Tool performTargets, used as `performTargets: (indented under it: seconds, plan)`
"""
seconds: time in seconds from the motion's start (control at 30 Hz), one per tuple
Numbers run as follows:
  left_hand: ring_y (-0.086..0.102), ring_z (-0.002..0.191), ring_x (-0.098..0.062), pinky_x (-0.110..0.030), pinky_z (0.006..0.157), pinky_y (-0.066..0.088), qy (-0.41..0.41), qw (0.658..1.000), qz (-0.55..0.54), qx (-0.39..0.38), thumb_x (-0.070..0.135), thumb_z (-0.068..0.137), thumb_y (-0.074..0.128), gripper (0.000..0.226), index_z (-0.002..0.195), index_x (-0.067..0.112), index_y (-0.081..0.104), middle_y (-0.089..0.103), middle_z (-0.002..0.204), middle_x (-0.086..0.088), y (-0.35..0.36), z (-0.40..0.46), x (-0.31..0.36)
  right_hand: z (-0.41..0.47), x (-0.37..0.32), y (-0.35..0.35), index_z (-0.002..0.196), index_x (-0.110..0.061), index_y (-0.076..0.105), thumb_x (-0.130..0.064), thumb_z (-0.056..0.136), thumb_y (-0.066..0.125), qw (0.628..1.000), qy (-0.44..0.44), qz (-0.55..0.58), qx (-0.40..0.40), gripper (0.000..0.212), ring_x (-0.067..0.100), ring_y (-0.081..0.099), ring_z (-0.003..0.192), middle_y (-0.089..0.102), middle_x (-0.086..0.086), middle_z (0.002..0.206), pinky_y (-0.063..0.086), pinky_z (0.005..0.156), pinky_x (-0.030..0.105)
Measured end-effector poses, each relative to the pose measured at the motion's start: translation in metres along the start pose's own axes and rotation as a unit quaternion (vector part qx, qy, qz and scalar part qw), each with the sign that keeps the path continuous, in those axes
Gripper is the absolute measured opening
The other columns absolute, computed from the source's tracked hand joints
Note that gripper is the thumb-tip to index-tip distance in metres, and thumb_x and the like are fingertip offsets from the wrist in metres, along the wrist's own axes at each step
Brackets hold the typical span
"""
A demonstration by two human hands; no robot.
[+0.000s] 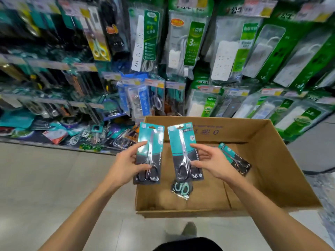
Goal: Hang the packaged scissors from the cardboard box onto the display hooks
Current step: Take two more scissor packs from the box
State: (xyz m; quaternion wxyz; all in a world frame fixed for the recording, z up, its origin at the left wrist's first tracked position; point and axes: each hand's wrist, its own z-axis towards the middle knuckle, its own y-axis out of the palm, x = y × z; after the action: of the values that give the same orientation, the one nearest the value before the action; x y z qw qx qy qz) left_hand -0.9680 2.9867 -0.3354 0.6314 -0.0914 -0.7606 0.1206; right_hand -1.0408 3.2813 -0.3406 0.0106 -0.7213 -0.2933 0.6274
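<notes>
My left hand [126,160] pinches a teal-and-black scissors pack [149,153] by its left edge, held upright above the near left corner of the cardboard box [272,160]. In my right hand [212,162] a second, matching scissors pack [184,151] is pinched by its right edge over the box. Two more packs lie on the box floor: one with mint handles [181,190] below the held pack, and another [235,160] behind my right hand. The display hooks [155,84] hold hanging packs just beyond the box.
The rack on the left carries dark tool and scissors packs with price tags [85,67]. Green power-strip packages [226,57] fill the right side. Loose goods lie on the bottom shelf [72,134]. The box stands on a tiled floor [45,178]; my shoe [189,229] is near it.
</notes>
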Motion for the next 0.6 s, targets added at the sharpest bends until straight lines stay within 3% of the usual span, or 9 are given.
performTargets:
  seconds: [0.1, 0.17, 0.3, 0.47, 0.53, 0.6]
  plan:
    - [0.07, 0.08, 0.003, -0.01, 0.07, 0.053, 0.025, 0.998, -0.031, 0.047, -0.015, 0.066, 0.078, 0.076, 0.129, 0.019, 0.053, 0.067, 0.103, 0.008, -0.051, -0.037, 0.009, 0.0, -0.047, 0.045, 0.124, -0.025, 0.062, 0.002, 0.071, 0.082, 0.998, -0.049, 0.017, -0.02, 0.063, 0.002, 0.064, 0.078, 0.074, -0.01, 0.088, 0.052, 0.083, 0.019]
    - [0.071, 0.081, -0.001, -0.012, 0.071, 0.054, 0.034, 0.995, -0.043, 0.079, -0.014, 0.065, 0.079, 0.075, 0.13, 0.015, 0.054, 0.069, 0.104, 0.005, -0.086, -0.06, 0.004, 0.002, -0.075, 0.077, 0.124, -0.022, 0.061, 0.005, 0.072, 0.08, 0.996, -0.073, 0.019, -0.04, 0.062, 0.002, 0.06, 0.074, 0.073, -0.011, 0.084, 0.05, 0.078, 0.014]
    - [0.071, 0.093, -0.006, -0.023, 0.078, 0.058, 0.037, 0.988, -0.058, 0.135, -0.006, 0.067, 0.082, 0.076, 0.131, 0.024, 0.056, 0.067, 0.108, 0.014, -0.145, -0.106, -0.01, 0.004, -0.121, 0.146, 0.118, -0.03, 0.063, 0.004, 0.071, 0.08, 0.986, -0.136, 0.055, -0.08, 0.06, 0.017, 0.057, 0.084, 0.073, 0.016, 0.097, 0.049, 0.082, 0.03]
    - [0.071, 0.097, -0.013, -0.031, 0.076, 0.061, 0.035, 0.974, -0.093, 0.202, -0.005, 0.067, 0.082, 0.074, 0.128, 0.028, 0.056, 0.067, 0.114, 0.007, -0.199, -0.15, -0.03, 0.008, -0.156, 0.215, 0.126, -0.015, 0.059, 0.008, 0.075, 0.076, 0.973, -0.174, 0.037, -0.149, 0.058, -0.002, 0.059, 0.065, 0.068, -0.022, 0.073, 0.045, 0.066, 0.009]
    - [0.072, 0.095, -0.014, -0.03, 0.074, 0.061, 0.036, 0.968, -0.105, 0.225, -0.007, 0.068, 0.08, 0.073, 0.129, 0.024, 0.055, 0.068, 0.114, 0.004, -0.216, -0.162, -0.036, 0.008, -0.17, 0.236, 0.127, -0.016, 0.058, 0.008, 0.077, 0.075, 0.968, -0.178, 0.034, -0.172, 0.058, -0.002, 0.064, 0.07, 0.071, -0.022, 0.077, 0.048, 0.066, 0.01]
    - [0.073, 0.092, -0.015, -0.027, 0.074, 0.059, 0.039, 0.96, -0.119, 0.25, -0.01, 0.067, 0.079, 0.073, 0.129, 0.02, 0.055, 0.069, 0.113, -0.001, -0.23, -0.173, -0.042, 0.01, -0.184, 0.255, 0.124, -0.022, 0.06, 0.005, 0.076, 0.076, 0.965, -0.18, 0.03, -0.187, 0.057, 0.004, 0.069, 0.087, 0.075, -0.012, 0.096, 0.053, 0.073, 0.016]
